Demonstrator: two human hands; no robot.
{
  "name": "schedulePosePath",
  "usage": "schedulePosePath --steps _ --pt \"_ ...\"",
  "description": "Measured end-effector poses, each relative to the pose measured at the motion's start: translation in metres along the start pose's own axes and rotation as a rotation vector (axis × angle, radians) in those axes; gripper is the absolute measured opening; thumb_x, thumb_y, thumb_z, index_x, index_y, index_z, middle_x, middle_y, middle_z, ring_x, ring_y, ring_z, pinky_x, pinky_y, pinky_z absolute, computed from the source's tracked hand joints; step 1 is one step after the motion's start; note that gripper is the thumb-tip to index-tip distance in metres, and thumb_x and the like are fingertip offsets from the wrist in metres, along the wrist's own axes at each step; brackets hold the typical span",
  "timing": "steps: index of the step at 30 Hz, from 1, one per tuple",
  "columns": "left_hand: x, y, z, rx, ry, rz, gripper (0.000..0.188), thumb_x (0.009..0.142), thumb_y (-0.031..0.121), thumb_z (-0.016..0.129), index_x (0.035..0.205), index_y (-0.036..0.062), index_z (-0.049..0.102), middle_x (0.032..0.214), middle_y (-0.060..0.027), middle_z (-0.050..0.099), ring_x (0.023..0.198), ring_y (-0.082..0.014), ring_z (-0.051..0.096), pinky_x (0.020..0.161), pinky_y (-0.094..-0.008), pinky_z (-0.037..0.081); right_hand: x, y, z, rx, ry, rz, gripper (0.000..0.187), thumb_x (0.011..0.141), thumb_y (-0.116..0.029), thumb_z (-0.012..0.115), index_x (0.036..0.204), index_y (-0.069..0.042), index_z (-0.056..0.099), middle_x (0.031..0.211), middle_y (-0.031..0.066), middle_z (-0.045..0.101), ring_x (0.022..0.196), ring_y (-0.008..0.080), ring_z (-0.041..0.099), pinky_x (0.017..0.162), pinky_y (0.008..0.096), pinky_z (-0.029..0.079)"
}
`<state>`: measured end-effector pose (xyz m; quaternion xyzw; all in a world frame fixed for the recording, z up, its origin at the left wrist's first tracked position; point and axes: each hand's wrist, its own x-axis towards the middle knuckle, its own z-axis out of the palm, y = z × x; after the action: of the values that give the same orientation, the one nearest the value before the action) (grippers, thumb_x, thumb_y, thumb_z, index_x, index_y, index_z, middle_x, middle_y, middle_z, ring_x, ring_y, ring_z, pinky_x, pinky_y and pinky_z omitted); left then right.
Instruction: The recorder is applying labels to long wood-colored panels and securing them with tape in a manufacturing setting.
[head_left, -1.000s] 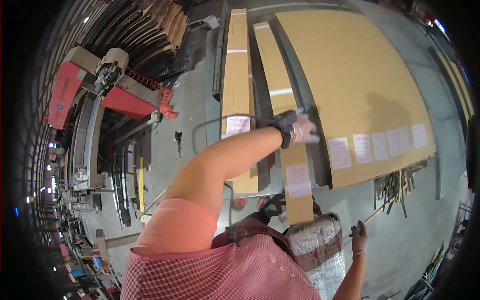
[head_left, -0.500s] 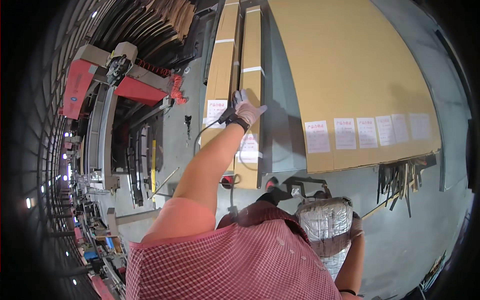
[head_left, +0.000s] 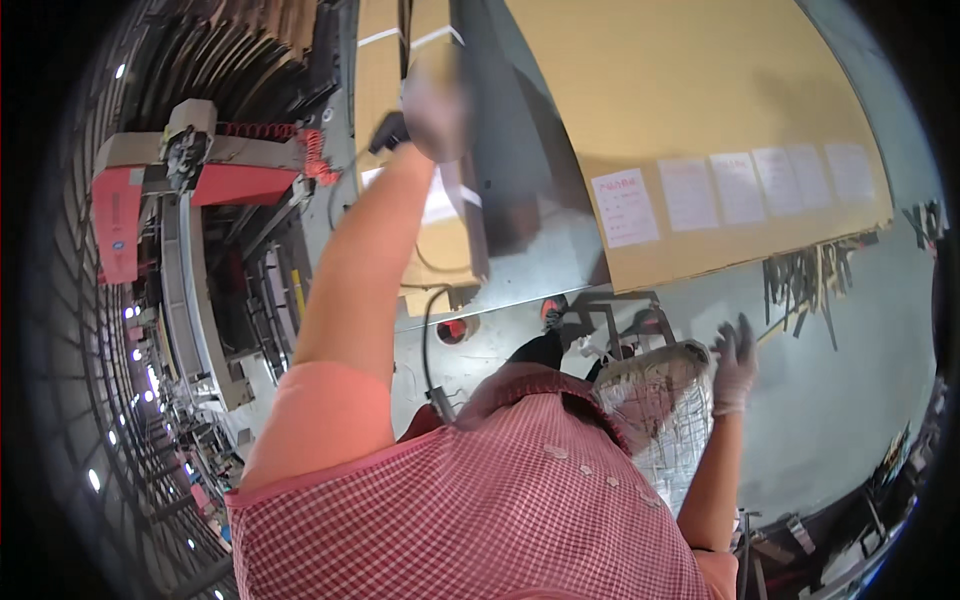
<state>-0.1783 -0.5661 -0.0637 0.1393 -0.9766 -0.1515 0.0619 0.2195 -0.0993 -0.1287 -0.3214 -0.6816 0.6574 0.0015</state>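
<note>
My left hand [head_left: 437, 108], in a pale glove, is smeared by motion over two long, narrow cardboard boxes [head_left: 380, 75], so its fingers cannot be made out. A black device [head_left: 390, 131] with a thin cable is at its wrist. White labels and bands show on the boxes; the hand and forearm hide part of them. To the right, my gloved right hand [head_left: 736, 362] has its fingers apart and holds nothing. Beside it stands a bulky bundle [head_left: 655, 400] wrapped in silvery film, with a small gap between hand and bundle.
A large cardboard sheet or box [head_left: 700, 80] with several white labels [head_left: 625, 207] lies at the right. Dark strips [head_left: 800, 285] stick out below its near edge. Red and grey machinery [head_left: 240, 185] stands at the left, with stacked dark sheets [head_left: 230, 50] behind it.
My left hand has moved farther away and slightly left along the boxes. My right hand has come off the silvery bundle and opened. The whole view has shifted a little.
</note>
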Motion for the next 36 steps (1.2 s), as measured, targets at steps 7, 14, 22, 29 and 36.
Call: schedulePosePath --steps 7,14,22,29,36 --pt "-0.147 0.09 0.015 -0.675 -0.265 0.09 0.08 0.075 0.039 0.085 0.128 -0.0101 0.049 0.126 -0.0261 0.059 0.118 -0.0346 0.057 0.104 -0.0403 0.044 -0.004 -0.035 0.133 0.519 -0.216 0.284 0.055 0.094 -0.03 0.066 0.139 -0.004 0.049 0.121 0.0075 0.062 0.107 0.019 0.059 0.082 0.0343 0.052" --pt "-0.279 0.08 0.089 -0.946 -0.708 -0.476 0.061 0.089 0.044 0.072 0.127 -0.0019 0.058 0.116 -0.0116 0.066 0.103 -0.0165 0.059 0.087 -0.0315 0.049 0.021 -0.017 0.161 0.629 0.025 0.34 0.039 0.09 -0.03 0.072 0.12 -0.01 0.057 0.107 0.0036 0.062 0.088 0.0178 0.061 0.069 0.0332 0.05" --pt "-0.355 0.1 0.049 -1.156 -0.777 -0.701 0.064 0.086 0.04 0.077 0.127 -0.006 0.058 0.121 -0.0125 0.067 0.11 -0.0199 0.061 0.098 -0.0344 0.046 -0.029 -0.001 0.099 0.471 0.013 0.382 0.048 0.09 -0.026 0.068 0.129 -0.003 0.053 0.106 0.0063 0.06 0.095 0.0159 0.058 0.073 0.0304 0.051" --pt "-0.331 0.086 0.05 -1.109 -1.106 -0.873 0.077 0.075 0.064 0.077 0.116 0.0007 0.065 0.106 -0.0111 0.068 0.093 -0.0199 0.065 0.081 -0.041 0.053 0.031 -0.032 0.054 -0.218 -0.34 0.126 0.061 0.094 -0.031 0.069 0.142 0.002 0.048 0.122 0.0119 0.064 0.11 0.0189 0.06 0.093 0.0309 0.048" --pt "-0.386 0.086 0.049 -1.276 -1.036 -0.504 0.063 0.09 0.048 0.071 0.123 -0.0046 0.064 0.12 -0.0123 0.068 0.107 -0.0185 0.063 0.098 -0.0324 0.047 -0.007 -0.053 0.034 -0.682 -0.624 -0.007 0.053 0.098 -0.044 0.056 0.134 -0.005 0.058 0.113 0.0218 0.069 0.104 0.0337 0.068 0.088 0.0388 0.052"
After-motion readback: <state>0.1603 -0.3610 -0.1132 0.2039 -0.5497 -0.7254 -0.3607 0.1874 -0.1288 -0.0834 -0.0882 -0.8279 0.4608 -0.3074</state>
